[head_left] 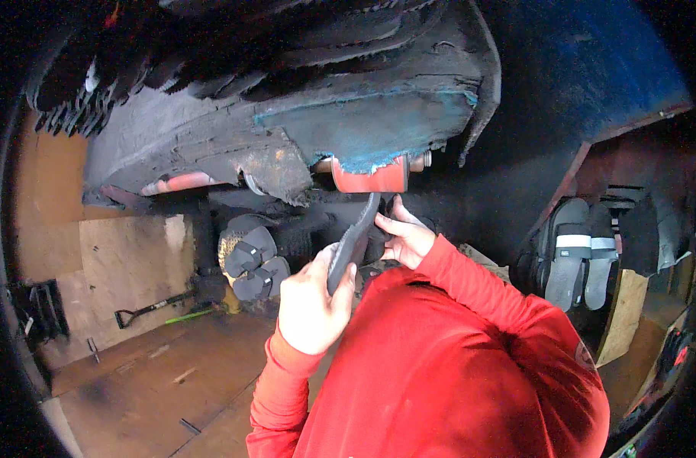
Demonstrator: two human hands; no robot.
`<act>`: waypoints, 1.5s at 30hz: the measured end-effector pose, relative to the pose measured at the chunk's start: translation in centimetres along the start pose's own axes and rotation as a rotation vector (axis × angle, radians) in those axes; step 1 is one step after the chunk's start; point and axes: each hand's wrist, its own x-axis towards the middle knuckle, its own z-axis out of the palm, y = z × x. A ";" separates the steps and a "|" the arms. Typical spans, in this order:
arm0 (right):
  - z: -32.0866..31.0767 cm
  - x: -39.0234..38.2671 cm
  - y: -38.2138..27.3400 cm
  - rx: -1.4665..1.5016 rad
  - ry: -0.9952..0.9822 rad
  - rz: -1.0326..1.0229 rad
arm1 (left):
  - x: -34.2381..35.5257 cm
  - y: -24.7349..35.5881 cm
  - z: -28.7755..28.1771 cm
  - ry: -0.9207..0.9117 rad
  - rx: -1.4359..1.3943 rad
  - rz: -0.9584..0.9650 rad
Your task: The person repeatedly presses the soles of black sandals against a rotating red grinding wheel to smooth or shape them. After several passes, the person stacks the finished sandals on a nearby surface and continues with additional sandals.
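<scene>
A dark grey sandal (353, 246) is held on edge between my two hands, its rough sole side turned left. My left hand (317, 300) grips its near end, fingers and thumb closed around it. Further off, my right hand (406, 232) pinches the other end; part of its fingers is hidden behind the sandal. The sandal's far tip is at the lower edge of an orange-red abrasive wheel (372, 177); I cannot tell whether they touch. Above the wheel hangs a dusty, ragged cover (363, 130) with blue patches.
At left, a pair of dark sandals (256, 263) lies over a woven surface. Grey sandals with white-banded straps (573, 248) are at right beside a wooden board (623, 317). A second red roller (182, 182) shows under the cover. A black-handled tool (151, 309) rests by a plywood panel (134, 267).
</scene>
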 end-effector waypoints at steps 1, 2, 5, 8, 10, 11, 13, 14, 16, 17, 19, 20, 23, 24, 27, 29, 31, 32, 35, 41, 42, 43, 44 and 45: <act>0.4 -0.5 0.1 0.012 -0.026 0.019 | -0.9 0.4 -0.3 0.009 -0.024 -0.001; 0.8 -1.0 0.3 0.027 -0.043 0.031 | -1.8 0.8 -0.6 0.021 -0.017 0.016; 2.3 -3.2 1.5 -0.088 -0.088 0.056 | -5.3 2.7 -2.7 -0.008 0.039 -0.023; 2.9 -4.2 1.7 -0.170 -0.138 0.041 | -6.2 4.2 -3.7 0.074 -0.033 0.098; 2.6 -3.4 1.1 -0.181 -0.062 0.062 | -4.8 4.0 -2.6 0.009 -0.021 0.002; 2.2 -2.4 0.5 -0.175 0.041 0.098 | -3.8 3.6 -1.4 0.062 -0.041 0.056; 1.0 -0.7 -1.2 -0.245 0.099 -0.022 | -1.1 1.9 1.2 -0.019 -0.110 -0.102; 0.6 -0.7 -0.8 -0.254 0.016 -0.024 | -1.4 1.6 1.5 0.048 -0.095 0.016; -0.2 -0.8 -0.4 -0.265 0.082 0.050 | -3.5 0.6 1.9 0.061 -0.080 0.028; -0.4 -1.2 0.2 -0.208 -0.014 0.019 | -5.5 0.0 1.6 0.089 -0.105 0.033; -0.3 -2.2 1.4 -0.152 -0.159 -0.001 | -9.7 -1.2 1.7 0.101 -0.155 -0.076; -0.2 -2.5 1.9 -0.287 -0.056 -0.027 | -11.7 -2.3 2.3 0.124 -0.172 -0.088; 0.2 -2.6 3.0 -0.713 -0.011 -0.246 | -15.8 -6.5 6.1 0.167 -0.297 -0.241; 0.2 -2.6 3.4 -0.915 -0.034 -0.407 | -16.1 -8.0 7.6 0.117 -0.408 -0.337; -0.2 -1.7 3.7 -1.364 0.074 -0.512 | -12.9 -10.2 10.9 0.041 -0.574 -0.396; -0.7 -1.3 3.5 -1.550 0.084 -0.668 | -7.2 -9.7 12.0 0.281 -0.946 -0.016; -1.1 -1.1 3.2 -1.632 0.067 -0.690 | -1.3 -9.1 11.8 0.313 -0.692 -0.101; -1.1 -1.0 3.0 -1.614 0.061 -0.697 | 1.5 -8.8 11.8 0.222 -0.693 -0.132; -0.7 -0.7 2.8 -1.279 -0.028 -0.545 | 5.2 -7.7 11.6 0.283 -0.473 -0.096; 0.1 -0.1 2.3 -0.730 -0.124 -0.237 | 6.8 -8.0 12.0 0.160 -0.089 -0.226; -0.1 0.1 2.0 -0.668 -0.046 -0.150 | 7.1 -7.9 12.1 0.144 -0.117 -0.198; -0.3 0.2 1.7 -0.614 0.022 -0.081 | 7.6 -7.8 12.2 0.162 -0.105 -0.144; -0.5 0.4 1.4 -0.489 0.019 -0.064 | 7.8 -7.6 12.3 0.131 -0.081 -0.192; -0.6 0.4 1.5 -0.651 -0.030 -0.150 | 7.9 -7.4 12.3 0.172 -0.100 -0.168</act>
